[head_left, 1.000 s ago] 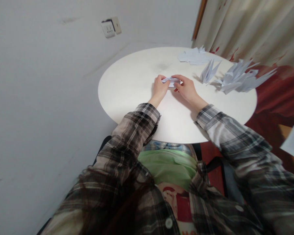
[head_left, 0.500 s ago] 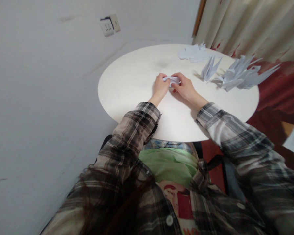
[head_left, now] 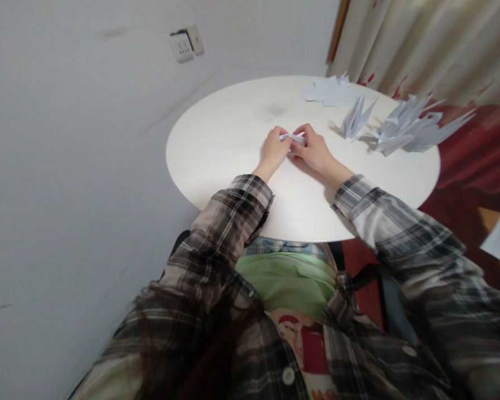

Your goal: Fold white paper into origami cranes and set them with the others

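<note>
A small piece of folded white paper (head_left: 296, 139) is held between both hands, over the middle of the round white table (head_left: 220, 144). My left hand (head_left: 275, 148) grips its left end, thumb and fingers closed on it. From the other side my right hand (head_left: 315, 148) pinches the right part, with the thumb in front and the fingers behind. Much of the paper is hidden by the fingers, so its exact shape cannot be made out.
Several folded paper cranes (head_left: 404, 128) stand in a cluster at the table's right, with a single paper crane (head_left: 355, 118) just left of them. Flat white paper sheets (head_left: 327, 90) lie at the back. A curtain (head_left: 425, 39) hangs behind; a wall is at left.
Both thumbs have shifted slightly on the folded paper, and the right thumb has come closer to the left one. A little more of the paper's right end shows. The arms are nearly still.
</note>
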### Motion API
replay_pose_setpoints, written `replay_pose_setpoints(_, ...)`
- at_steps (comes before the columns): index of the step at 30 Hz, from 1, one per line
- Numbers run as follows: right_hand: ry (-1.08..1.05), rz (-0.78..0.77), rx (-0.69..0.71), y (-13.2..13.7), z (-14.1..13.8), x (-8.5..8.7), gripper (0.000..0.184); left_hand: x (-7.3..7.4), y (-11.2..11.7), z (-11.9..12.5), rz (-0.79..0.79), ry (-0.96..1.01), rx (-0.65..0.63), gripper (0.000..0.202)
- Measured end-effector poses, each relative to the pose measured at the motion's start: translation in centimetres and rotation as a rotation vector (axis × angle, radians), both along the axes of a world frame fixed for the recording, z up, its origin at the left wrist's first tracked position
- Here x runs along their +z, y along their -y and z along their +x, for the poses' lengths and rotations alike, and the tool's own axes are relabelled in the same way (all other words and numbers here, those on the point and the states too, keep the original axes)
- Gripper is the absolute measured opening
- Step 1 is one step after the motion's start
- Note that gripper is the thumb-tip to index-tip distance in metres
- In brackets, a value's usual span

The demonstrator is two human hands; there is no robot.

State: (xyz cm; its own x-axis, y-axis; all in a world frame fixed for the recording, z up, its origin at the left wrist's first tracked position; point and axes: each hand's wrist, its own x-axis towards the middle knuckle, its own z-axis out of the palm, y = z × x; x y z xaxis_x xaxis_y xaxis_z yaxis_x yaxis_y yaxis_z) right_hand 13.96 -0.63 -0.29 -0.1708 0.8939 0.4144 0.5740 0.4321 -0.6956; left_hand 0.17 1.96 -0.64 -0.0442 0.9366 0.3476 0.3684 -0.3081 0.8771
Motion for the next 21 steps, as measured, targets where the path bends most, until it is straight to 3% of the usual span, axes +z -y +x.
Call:
replay_pose_setpoints(12,0.023,0.030,-0.001,-0.46,0.28,-0.21,0.033,-0.01,-0.13,0.01,0.008,-0.002,-0.033,0.020)
replay_pose_setpoints(21,0.016,0.026,0.010,-0.16,0.20,0.07,0.033,0.20,0.10,0.00,-0.007,-0.032,-0.012,0.015)
